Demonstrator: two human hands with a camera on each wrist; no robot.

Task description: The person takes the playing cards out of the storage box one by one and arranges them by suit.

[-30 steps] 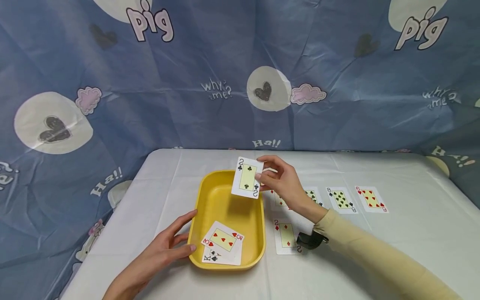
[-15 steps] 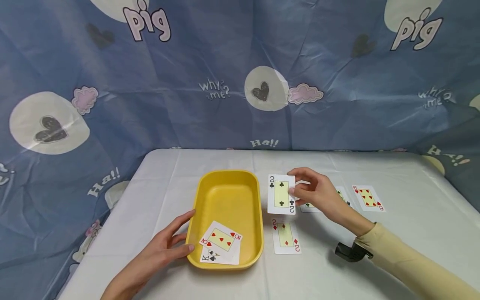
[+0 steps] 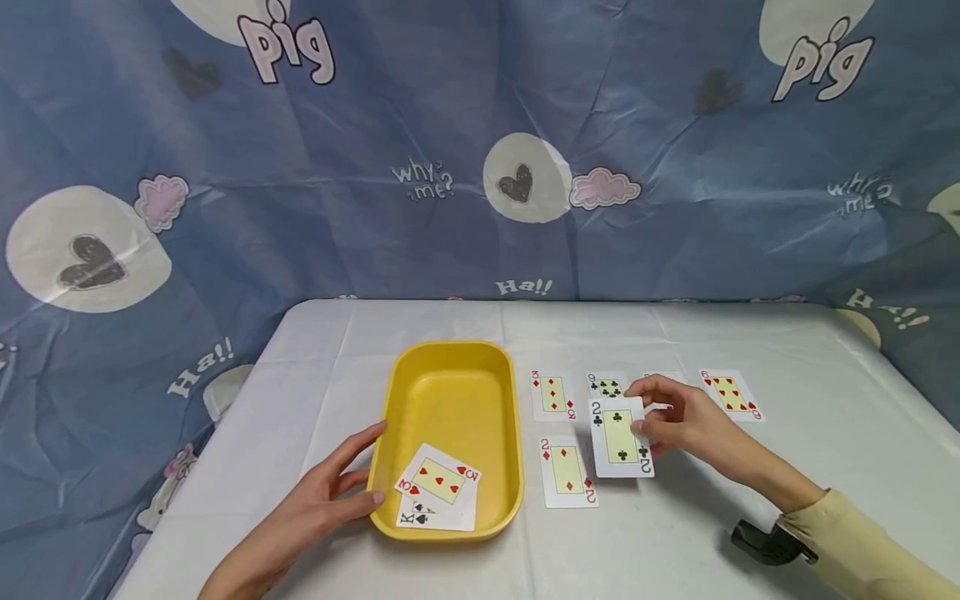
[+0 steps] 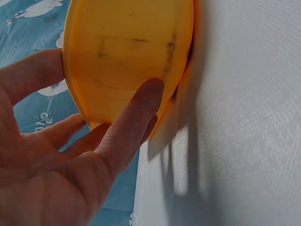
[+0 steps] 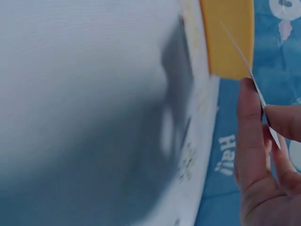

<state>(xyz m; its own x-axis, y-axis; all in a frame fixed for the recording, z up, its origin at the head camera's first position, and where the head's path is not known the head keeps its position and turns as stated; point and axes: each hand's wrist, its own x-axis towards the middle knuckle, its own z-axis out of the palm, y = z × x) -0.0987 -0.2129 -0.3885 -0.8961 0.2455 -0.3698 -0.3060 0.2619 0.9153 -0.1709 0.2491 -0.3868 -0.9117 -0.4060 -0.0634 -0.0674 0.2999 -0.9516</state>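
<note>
My right hand (image 3: 686, 421) pinches the two of clubs (image 3: 619, 437) by its right edge, holding it face up above the table. In the right wrist view that card (image 5: 249, 70) shows edge-on between thumb and fingers. My left hand (image 3: 322, 504) touches the left outer wall of a yellow tray (image 3: 450, 392), thumb and fingertips spread along it; the left wrist view shows the thumb lying against the wall (image 4: 127, 56). Inside the tray, the three of hearts (image 3: 438, 477) overlaps the king of spades (image 3: 459, 515).
On the white-covered table, a back row holds the three of diamonds (image 3: 552, 396), nine of clubs (image 3: 600, 386), a mostly hidden card (image 3: 663, 376) and six of hearts (image 3: 732, 395). In front lies the two of diamonds (image 3: 567, 472). A printed blue cloth (image 3: 450, 242) hangs behind.
My right hand has carried the two of clubs from over the tray to the right and nearer, beside the two of diamonds. My left hand stays at the tray.
</note>
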